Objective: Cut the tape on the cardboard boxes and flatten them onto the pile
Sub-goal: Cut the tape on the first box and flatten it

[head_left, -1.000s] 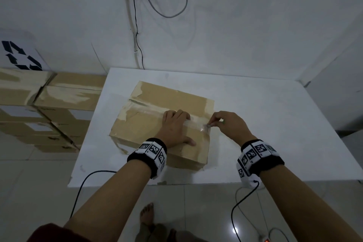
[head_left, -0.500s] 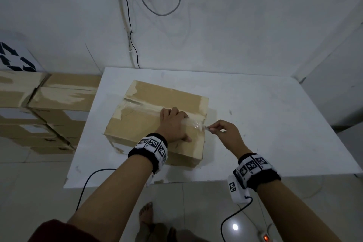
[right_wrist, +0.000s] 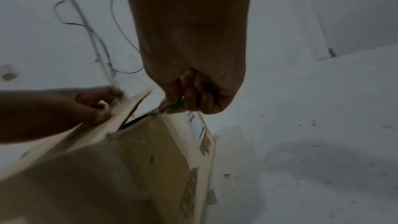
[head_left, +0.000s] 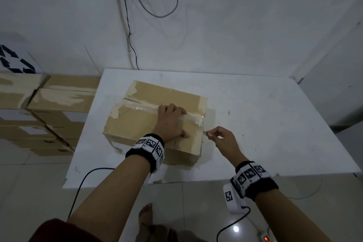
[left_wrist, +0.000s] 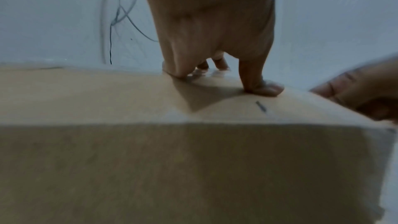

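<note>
A taped cardboard box (head_left: 137, 124) lies on the white table (head_left: 275, 124), with clear tape (head_left: 141, 106) running along its top seam. My left hand (head_left: 170, 122) presses flat on the box top (left_wrist: 107, 94), fingers and thumb spread. My right hand (head_left: 222, 137) pinches a small green-handled cutter (right_wrist: 178, 104). Its blade (head_left: 205, 133) sits at the box's upper right edge, just below the tape's crumpled end. The right wrist view shows the blade tip at a dark slit between the flaps and a white label (right_wrist: 199, 129) on the side wall.
Several taped cardboard boxes (head_left: 49, 104) are stacked left of the table, under a sign with a recycling symbol (head_left: 15, 63). Cables (head_left: 133, 25) hang on the wall behind. A cord and a lit power strip (head_left: 265, 238) lie on the floor by my bare foot (head_left: 146, 214).
My right hand has drawn the cutter off the top seam, down and toward me past the box's right edge. The left hand stays pressed on the box top.
</note>
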A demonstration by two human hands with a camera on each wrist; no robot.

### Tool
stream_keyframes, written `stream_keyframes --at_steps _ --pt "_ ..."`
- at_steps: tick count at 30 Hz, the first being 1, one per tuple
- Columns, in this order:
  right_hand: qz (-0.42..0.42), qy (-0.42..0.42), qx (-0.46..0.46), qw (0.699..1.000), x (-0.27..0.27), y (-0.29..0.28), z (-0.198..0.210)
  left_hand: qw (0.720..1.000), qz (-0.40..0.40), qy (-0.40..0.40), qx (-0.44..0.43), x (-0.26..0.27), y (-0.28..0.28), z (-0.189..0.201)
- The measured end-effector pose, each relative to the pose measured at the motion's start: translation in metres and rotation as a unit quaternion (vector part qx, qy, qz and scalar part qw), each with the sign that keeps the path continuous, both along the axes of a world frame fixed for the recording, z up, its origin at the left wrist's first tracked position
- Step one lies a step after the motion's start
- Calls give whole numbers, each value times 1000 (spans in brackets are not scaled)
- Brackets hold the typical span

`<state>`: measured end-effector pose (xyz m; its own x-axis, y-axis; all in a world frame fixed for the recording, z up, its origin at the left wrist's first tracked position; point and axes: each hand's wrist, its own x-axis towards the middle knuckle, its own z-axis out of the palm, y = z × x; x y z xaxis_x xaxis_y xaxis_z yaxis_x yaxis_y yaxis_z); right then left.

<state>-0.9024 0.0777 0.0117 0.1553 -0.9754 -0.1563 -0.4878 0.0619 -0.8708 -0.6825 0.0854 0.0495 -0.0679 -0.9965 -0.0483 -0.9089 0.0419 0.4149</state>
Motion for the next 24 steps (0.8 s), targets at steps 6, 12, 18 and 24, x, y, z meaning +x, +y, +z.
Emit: stream_keyframes --at_steps 6,12,18,24 --pt "-48 -28 -29 998 -4 19 -9 995 -15 -38 -95 3 2 19" --pt "-81 -58 -57 993 -3 15 -2 974 -11 -31 -224 4 21 27" --pt "-87 -150 11 985 0 18 9 956 -18 -40 -289 -1 74 43" --pt "-66 -103 -40 992 6 18 8 993 7 -91 -70 -13 100 1"
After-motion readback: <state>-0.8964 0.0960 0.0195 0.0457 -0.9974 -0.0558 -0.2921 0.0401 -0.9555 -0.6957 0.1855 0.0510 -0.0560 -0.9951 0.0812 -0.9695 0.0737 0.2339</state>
